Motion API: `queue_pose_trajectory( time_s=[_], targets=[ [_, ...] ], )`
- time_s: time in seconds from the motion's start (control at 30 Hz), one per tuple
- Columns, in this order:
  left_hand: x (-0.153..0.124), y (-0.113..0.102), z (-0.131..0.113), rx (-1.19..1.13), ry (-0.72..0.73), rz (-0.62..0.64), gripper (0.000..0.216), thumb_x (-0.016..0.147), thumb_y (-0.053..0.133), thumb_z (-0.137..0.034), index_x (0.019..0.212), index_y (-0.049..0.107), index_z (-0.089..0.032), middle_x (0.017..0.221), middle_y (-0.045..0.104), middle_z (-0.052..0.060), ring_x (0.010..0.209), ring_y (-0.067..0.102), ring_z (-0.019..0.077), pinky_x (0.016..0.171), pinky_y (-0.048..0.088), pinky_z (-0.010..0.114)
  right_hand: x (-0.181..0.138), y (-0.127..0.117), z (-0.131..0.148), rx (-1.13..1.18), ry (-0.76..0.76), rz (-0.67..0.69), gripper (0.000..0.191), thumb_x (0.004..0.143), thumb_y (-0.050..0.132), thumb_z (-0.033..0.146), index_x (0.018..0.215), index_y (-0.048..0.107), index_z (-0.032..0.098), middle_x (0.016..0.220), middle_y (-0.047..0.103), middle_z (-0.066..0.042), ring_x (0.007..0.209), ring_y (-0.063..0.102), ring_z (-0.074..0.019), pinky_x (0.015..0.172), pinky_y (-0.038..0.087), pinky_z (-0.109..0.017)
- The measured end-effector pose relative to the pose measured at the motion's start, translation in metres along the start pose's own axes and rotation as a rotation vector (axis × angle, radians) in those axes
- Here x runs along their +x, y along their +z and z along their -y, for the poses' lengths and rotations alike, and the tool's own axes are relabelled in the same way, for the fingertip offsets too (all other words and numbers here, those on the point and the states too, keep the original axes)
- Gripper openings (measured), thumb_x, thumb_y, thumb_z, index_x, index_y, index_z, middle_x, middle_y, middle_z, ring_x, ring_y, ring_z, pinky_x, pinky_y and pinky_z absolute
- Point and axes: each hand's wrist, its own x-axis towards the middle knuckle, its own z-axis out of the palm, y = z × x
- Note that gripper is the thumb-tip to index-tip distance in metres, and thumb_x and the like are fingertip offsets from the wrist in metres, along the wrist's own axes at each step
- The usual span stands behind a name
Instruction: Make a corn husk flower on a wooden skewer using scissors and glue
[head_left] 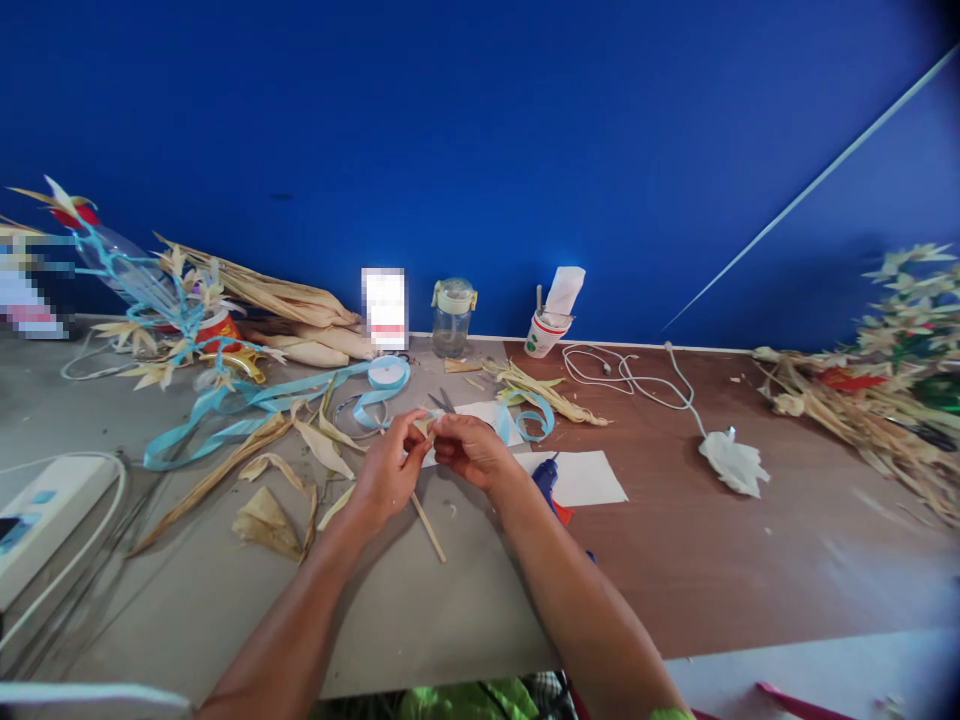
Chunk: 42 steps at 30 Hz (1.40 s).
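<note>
I have the left hand (391,462) and right hand (472,450) pinched on a small pale scrap (424,426), left of the glue gun (545,480). White paper (594,480) lies just right of the gun.

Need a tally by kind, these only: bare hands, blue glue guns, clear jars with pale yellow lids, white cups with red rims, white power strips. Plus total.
Bare hands: 2 (left hand, right hand)
Blue glue gun: 1
Clear jar with pale yellow lid: 1
White cup with red rim: 1
White power strip: 1
Total: 6
</note>
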Motion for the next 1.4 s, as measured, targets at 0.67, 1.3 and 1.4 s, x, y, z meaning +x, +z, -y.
queue_pose_trajectory(
  time_s=[0.67, 1.3, 1.4],
  targets=[
    [-0.002, -0.013, -0.009, 0.179, 0.161, 0.205, 0.03, 0.082, 0.045, -0.012, 0.108, 0.053, -0.024, 0.08, 0.062, 0.002, 0.075, 0.059, 0.0171, 0.069, 0.042, 0.028, 0.005, -0.011, 0.0, 0.167, 0.258, 0.087, 0.013, 0.07, 0.059, 0.013, 0.06, 0.051, 0.014, 0.045, 0.036, 0.008, 0.038, 0.015, -0.0022, 0.039, 0.022, -0.016],
    [0.0, -0.01, -0.002, -0.182, -0.023, 0.05, 0.029, 0.081, 0.055, -0.025, 0.109, 0.05, -0.019, 0.074, 0.06, 0.0, 0.07, 0.057, 0.0146, 0.066, 0.042, 0.026, -0.01, 0.0, 0.005, -0.071, 0.083, 0.074, 0.033, 0.06, 0.078, 0.039, 0.073, 0.062, 0.014, 0.063, 0.055, 0.003, 0.046, 0.036, -0.0031, 0.046, 0.026, -0.018],
    [0.0, -0.01, -0.004, -0.185, -0.026, 0.053, 0.029, 0.08, 0.055, -0.024, 0.109, 0.051, -0.02, 0.073, 0.061, 0.0, 0.069, 0.057, 0.0152, 0.066, 0.042, 0.028, -0.013, 0.005, 0.004, -0.118, 0.084, 0.037, 0.032, 0.054, 0.082, 0.03, 0.066, 0.057, 0.015, 0.053, 0.05, 0.006, 0.045, 0.036, -0.0035, 0.046, 0.027, -0.018]
  ],
)
